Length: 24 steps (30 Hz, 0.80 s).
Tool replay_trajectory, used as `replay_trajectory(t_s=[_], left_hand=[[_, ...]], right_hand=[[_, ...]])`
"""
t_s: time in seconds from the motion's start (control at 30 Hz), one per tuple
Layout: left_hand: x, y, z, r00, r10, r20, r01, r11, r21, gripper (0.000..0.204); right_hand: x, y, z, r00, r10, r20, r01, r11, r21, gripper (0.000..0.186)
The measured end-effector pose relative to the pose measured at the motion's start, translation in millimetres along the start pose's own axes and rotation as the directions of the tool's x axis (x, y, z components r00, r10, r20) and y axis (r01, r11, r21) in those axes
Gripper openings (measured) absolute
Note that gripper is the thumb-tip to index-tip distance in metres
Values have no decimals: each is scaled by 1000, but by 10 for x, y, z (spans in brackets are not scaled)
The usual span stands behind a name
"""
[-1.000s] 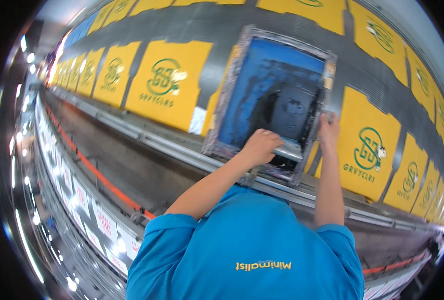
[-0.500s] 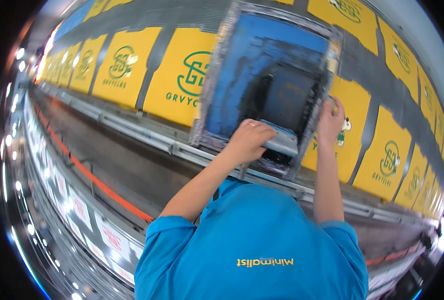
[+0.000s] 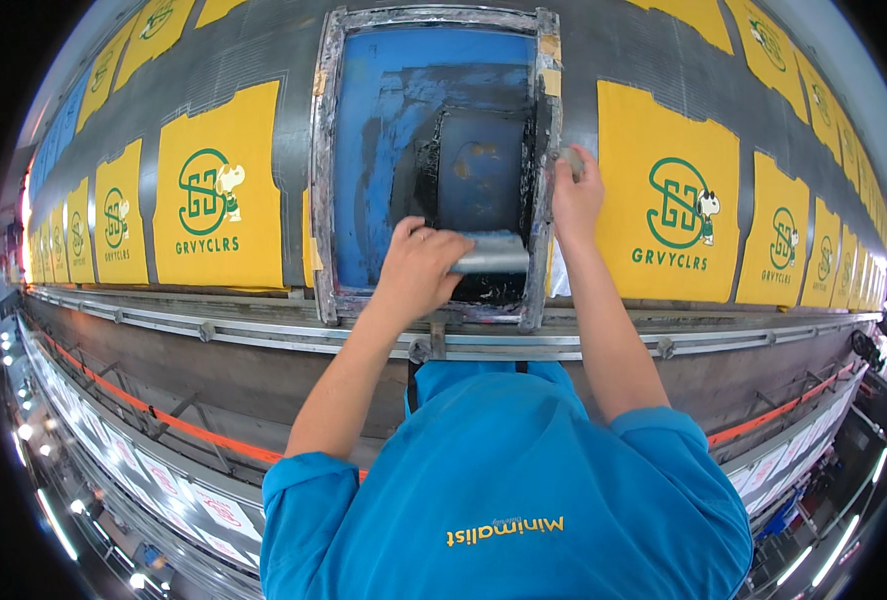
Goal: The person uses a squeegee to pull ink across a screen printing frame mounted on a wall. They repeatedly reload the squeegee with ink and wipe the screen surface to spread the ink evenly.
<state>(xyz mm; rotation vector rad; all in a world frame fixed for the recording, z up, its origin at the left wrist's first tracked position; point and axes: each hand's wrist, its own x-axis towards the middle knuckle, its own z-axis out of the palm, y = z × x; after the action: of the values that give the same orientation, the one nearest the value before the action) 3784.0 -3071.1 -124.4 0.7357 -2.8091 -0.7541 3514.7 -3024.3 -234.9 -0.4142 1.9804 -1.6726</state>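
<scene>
My left hand (image 3: 424, 260) grips the end of a pale metal squeegee (image 3: 489, 252), which lies crosswise inside the screen frame (image 3: 547, 130) near its lower end. The screen's blue mesh (image 3: 366, 150) has dark ink (image 3: 489, 290) smeared around a greyish central area. My right hand (image 3: 576, 185) is closed at the outer right side of the frame, its fingers round a small grey object (image 3: 572, 160) that I cannot identify. My forearms come up from blue sleeves below.
Yellow printed fabric pieces (image 3: 219, 125) lie in rows along a long grey printing table (image 3: 574, 60). A metal rail (image 3: 594, 348) runs along the near edge. Below are an orange strip (image 3: 214, 440) and another line of white printed pieces (image 3: 164, 470).
The view has turned and shifted, so the tilted screen now appears upright and higher in the picture. Both hands keep roughly the same places on the squeegee and at the frame's side.
</scene>
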Motion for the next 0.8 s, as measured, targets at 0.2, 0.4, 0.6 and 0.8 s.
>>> replay_trajectory(t_s=[0.2,0.4,0.6,0.8], left_hand=[[640,-348,-163,999,33,-2,-33,999,-21,27],[1608,-843,-318,992,100,71,-100,995,-8,26],[1983,-1009,-286,991,-5,136,6,1000,-12,28],[1964,-1034,-130,987,-127,102,121,991,63,25]], right_hand=[[-72,-113,-34,997,-73,1,66,905,-420,46],[-100,-191,-8,996,-74,48,87,911,-403,49],[98,-544,94,948,-317,27,261,728,-633,51],[511,-807,514,640,-371,673,750,493,-441,37]])
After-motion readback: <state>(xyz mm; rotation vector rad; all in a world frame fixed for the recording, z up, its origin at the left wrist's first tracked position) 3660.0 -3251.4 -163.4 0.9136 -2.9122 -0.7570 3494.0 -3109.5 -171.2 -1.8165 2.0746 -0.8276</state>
